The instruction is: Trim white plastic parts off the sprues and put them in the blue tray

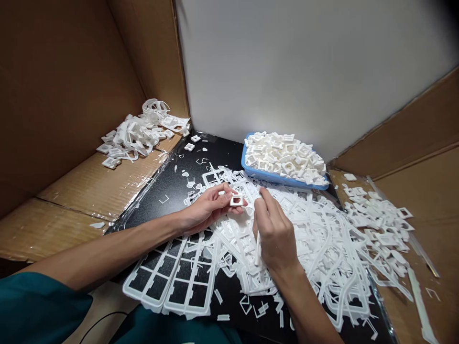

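Observation:
My left hand (206, 206) pinches a small white square plastic frame (237, 199) between thumb and fingers, just above the black table (168, 198). My right hand (274, 231) is curled beside it, a few centimetres to the right, gripping a thin white plastic strip (257, 248) that runs down along the palm. Both hands hover over a big heap of white plastic sprue scraps (322, 243). Two white grid-shaped sprue frames (172, 282) lie under my left forearm.
A blue tray (251, 169) heaped with small white square pieces stands at the back. Another scrap pile (138, 134) lies on the cardboard at the left. Loose square pieces (380, 220) are scattered at the right. Cardboard walls enclose both sides; a white wall stands behind.

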Motion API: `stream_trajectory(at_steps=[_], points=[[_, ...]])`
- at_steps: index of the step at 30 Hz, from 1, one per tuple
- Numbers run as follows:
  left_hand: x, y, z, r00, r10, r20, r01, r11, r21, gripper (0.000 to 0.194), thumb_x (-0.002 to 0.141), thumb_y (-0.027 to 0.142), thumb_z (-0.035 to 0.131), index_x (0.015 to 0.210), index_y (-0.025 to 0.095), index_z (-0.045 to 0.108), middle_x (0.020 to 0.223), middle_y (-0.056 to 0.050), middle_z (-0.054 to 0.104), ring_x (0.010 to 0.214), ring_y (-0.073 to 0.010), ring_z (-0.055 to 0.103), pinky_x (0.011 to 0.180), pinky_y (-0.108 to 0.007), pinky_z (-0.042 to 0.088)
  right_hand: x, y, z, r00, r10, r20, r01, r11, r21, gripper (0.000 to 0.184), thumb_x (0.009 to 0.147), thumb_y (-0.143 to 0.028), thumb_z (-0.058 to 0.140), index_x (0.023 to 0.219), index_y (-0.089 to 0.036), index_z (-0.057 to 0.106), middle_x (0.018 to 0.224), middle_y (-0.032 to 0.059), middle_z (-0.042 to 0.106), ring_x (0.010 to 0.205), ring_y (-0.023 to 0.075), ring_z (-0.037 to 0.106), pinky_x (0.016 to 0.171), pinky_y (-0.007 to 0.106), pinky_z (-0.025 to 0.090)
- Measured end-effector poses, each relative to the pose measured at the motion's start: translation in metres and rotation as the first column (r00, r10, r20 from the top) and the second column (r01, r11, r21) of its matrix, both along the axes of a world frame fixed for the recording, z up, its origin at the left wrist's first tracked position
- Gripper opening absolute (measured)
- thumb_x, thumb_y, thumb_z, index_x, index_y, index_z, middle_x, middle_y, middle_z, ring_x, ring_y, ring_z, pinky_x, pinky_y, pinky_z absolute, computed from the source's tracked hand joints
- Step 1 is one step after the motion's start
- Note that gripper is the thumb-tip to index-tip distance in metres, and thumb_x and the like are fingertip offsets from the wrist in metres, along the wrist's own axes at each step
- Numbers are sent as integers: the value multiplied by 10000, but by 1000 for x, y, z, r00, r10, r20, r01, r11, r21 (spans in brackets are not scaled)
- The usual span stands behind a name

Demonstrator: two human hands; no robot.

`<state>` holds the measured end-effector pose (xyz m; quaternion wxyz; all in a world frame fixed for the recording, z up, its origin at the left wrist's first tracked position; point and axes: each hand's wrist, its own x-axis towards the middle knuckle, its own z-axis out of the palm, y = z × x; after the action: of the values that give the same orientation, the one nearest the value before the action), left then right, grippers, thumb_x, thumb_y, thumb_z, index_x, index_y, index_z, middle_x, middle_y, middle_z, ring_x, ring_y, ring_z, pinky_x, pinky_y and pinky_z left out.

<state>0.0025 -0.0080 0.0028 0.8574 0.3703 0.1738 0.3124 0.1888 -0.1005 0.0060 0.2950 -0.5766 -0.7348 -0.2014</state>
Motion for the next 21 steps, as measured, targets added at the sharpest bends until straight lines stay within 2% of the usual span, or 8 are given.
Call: stream_trajectory(at_steps=[3, 5, 8, 10, 13, 16, 21], points=[[-1, -1, 0, 1000, 21, -5, -21, 999, 33, 325, 933, 296, 869, 989, 149, 585, 1043, -132, 792, 865, -142, 787, 877, -220, 604, 14, 1, -2, 995, -71, -76, 67, 997, -43, 296, 1038, -6, 424, 1066, -165, 672, 1234, 193, 760, 1098, 297, 774, 803, 408, 668], [-1, -2, 0, 999, 25, -22, -24, 999, 47, 311, 942, 308, 859, 1010, 146, 603, 1041, -127, 791, 883, -154, 794, 897, -241, 604, 22, 2, -3, 988, -107, -114, 99, 992, -76, 243, 1070, -78, 449, 1064, -180, 669, 1089, 147, 781, 931, 257, 776, 697, 350, 593], [0, -2, -1, 998, 36, -49, -34, 998, 50, 274, 967, 306, 829, 1080, 144, 640, 1069, -117, 781, 916, -160, 792, 959, -286, 595, 26, 4, -5, 974, -176, -140, 162, 981, -105, 195, 1102, -246, 543, 944, -212, 652, 755, 37, 721, 611, 183, 658, 566, 305, 414], [0, -2, -1, 997, 45, -62, -42, 998, 43, 277, 978, 303, 815, 1147, 147, 659, 1103, -125, 779, 921, -158, 789, 967, -291, 588, 24, 5, -5, 965, -203, -167, 188, 977, -102, 230, 1090, -324, 597, 886, -225, 630, 654, -4, 657, 533, 162, 583, 561, 305, 359], [0, -1, -1, 996, 47, -76, -44, 998, 35, 292, 983, 292, 806, 1209, 146, 692, 1166, -150, 779, 932, -165, 793, 946, -281, 589, 23, 7, -4, 940, -184, -288, 154, 980, -126, 195, 1069, -353, 626, 914, -236, 638, 686, -11, 660, 582, 168, 599, 611, 299, 395], [-1, 0, -2, 995, 50, -87, -46, 998, 38, 304, 969, 279, 820, 1224, 137, 733, 1245, -170, 769, 985, -190, 798, 986, -310, 594, 26, 8, -3, 878, -150, -454, 85, 984, -160, 188, 1044, -371, 648, 908, -240, 647, 740, -8, 676, 658, 180, 630, 662, 298, 447], [-3, 1, -1, 992, 51, -116, -44, 997, 62, 389, 925, 220, 857, 1291, 130, 760, 1329, -170, 755, 1091, -200, 791, 1063, -306, 579, 34, 12, -3, 677, -103, -729, -12, 989, -150, 206, 1007, -373, 692, 864, -227, 669, 857, 12, 704, 815, 202, 658, 790, 328, 504]])
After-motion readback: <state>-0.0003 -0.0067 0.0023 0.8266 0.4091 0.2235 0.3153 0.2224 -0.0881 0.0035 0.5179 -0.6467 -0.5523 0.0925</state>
